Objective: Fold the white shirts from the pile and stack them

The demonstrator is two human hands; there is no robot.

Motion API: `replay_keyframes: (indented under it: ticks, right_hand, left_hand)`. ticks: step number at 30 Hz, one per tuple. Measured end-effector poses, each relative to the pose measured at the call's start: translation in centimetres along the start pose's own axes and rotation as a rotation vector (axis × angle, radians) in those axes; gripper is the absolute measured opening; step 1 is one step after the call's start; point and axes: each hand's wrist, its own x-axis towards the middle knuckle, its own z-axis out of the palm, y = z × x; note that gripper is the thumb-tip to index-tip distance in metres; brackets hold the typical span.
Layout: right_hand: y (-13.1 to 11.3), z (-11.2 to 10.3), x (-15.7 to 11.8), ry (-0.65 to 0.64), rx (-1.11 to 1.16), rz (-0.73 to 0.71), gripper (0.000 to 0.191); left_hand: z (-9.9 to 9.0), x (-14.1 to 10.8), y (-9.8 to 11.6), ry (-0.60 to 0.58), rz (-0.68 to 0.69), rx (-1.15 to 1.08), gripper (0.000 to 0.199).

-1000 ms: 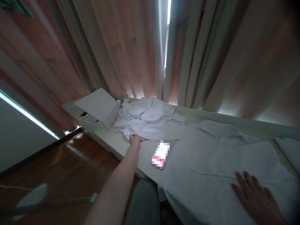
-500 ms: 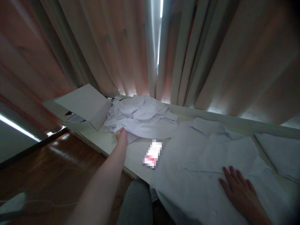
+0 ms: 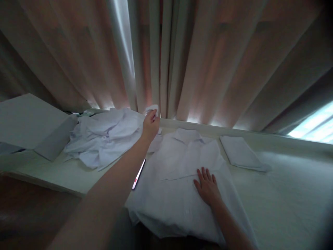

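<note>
My left hand [image 3: 151,124] is raised over the back of the table, its fingers closed on a piece of white cloth [image 3: 153,108]. A crumpled pile of white cloth [image 3: 106,133] lies to its left. In front of me a white shirt [image 3: 179,194] is spread out with its collar toward the curtain, its lower edge hanging over the table's front edge. My right hand [image 3: 207,187] rests flat on the shirt, fingers apart. A phone [image 3: 138,174] lies at the shirt's left side.
A folded white cloth [image 3: 243,152] lies on the table [image 3: 286,194] right of the shirt. An open white box [image 3: 31,121] stands at the far left. Long curtains [image 3: 208,62] hang behind the table. Dark wooden floor [image 3: 31,211] shows at lower left.
The view has swung to the right. My left hand has moved from the front edge of the crumpled pile to its right, lifting a piece of cloth. My right hand stays on the shirt.
</note>
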Motion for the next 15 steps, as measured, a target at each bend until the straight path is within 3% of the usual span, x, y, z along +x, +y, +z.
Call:
replay_keyframes:
  ticks: [3,7,10,13,15]
  right_hand:
    - [0.1,-0.5,0.1,0.01,0.083,-0.003,0.06]
    - [1.2,-0.1,0.4,0.08,0.297,0.036,0.059]
    - [2.7,0.4,0.6,0.211,0.595,0.161,0.052]
    - [3.9,0.4,0.6,0.325,0.874,0.318,0.046]
    - [4.3,0.0,0.3,0.359,0.994,0.401,0.043]
  left_hand:
    - [6.4,-2.8,2.6,-0.212,0.107,0.054,0.038]
    - [12.1,-10.9,4.1,-0.581,0.135,0.129,0.036]
    - [13.2,-17.9,3.6,-0.859,0.112,0.185,0.033]
    - [12.3,-23.0,2.7,-1.141,0.175,0.252,0.032]
    - [11.3,-25.0,2.3,-1.25,0.22,0.31,0.031]
